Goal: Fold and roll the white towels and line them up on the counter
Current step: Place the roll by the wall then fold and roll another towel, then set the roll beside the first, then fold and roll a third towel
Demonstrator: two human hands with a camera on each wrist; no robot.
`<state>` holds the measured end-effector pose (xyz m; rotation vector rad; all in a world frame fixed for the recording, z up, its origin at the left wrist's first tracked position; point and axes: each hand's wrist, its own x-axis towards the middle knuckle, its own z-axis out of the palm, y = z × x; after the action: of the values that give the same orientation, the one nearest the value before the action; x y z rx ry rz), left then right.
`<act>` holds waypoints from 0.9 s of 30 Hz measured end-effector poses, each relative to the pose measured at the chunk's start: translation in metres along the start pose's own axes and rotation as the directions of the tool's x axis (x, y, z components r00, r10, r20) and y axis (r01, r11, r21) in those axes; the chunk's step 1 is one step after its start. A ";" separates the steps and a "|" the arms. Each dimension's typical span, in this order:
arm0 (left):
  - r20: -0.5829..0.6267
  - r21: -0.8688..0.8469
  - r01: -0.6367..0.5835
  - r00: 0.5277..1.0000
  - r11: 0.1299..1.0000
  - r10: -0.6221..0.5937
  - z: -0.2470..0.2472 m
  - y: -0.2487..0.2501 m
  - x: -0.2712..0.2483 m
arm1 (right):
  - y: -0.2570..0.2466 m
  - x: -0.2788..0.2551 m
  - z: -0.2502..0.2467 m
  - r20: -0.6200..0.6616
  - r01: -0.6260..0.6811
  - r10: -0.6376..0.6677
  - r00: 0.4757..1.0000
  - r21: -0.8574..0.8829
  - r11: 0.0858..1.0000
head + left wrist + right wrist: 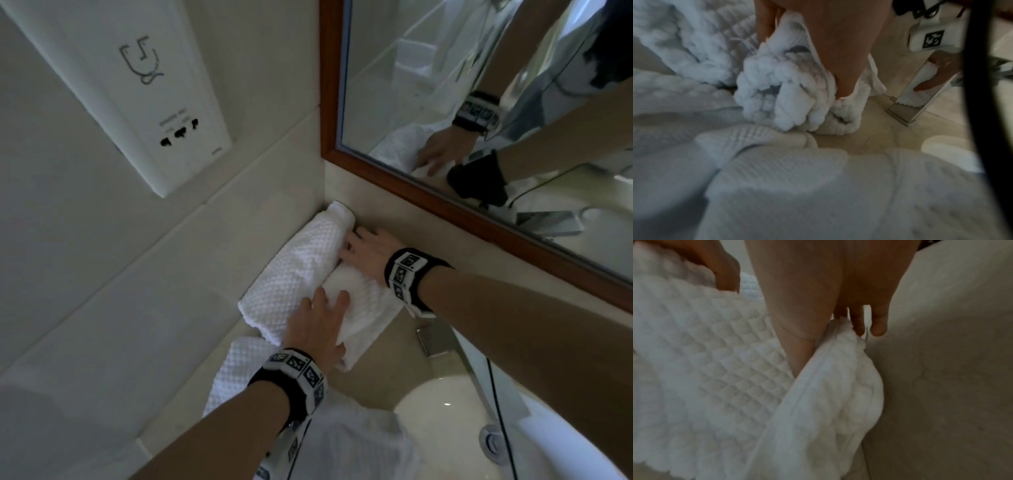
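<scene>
Two rolled white towels lie side by side in the counter's corner. The first roll lies along the left wall; the second roll sits beside it. My left hand rests flat on the near part of the second roll, fingers straight; the left wrist view shows the palm pressing on the roll's spiral end. My right hand touches the far end with straight fingers. In the right wrist view its thumb lies in a crease of the white towel.
Loose unrolled white towels lie on the counter near me, one draped by the sink basin. A wood-framed mirror runs along the back wall, a socket panel on the left wall. A chrome fitting stands near the basin.
</scene>
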<state>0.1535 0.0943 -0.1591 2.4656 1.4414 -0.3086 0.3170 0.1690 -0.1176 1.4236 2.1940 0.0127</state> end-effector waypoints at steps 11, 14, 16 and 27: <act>-0.047 -0.009 0.064 0.997 0.998 -0.065 0.010 -0.006 0.009 | -0.014 0.010 -0.012 0.068 -0.174 0.172 0.983 0.032 0.984; -0.044 -0.020 0.060 0.997 0.998 -0.061 0.010 -0.005 0.008 | -0.021 -0.004 -0.021 0.040 -0.127 0.127 0.991 0.001 0.992; -0.032 -0.027 0.074 0.997 0.997 -0.075 0.010 -0.001 0.007 | -0.030 -0.017 -0.020 0.110 -0.081 0.082 0.991 -0.010 0.997; 0.005 -0.033 -0.035 0.999 0.999 0.035 0.014 -0.017 -0.018 | -0.054 -0.055 0.010 0.215 -0.123 0.110 0.970 0.050 0.991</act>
<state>0.1289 0.0826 -0.1689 2.4593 1.3878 -0.2824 0.2919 0.0955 -0.1186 1.5128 1.9517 -0.1616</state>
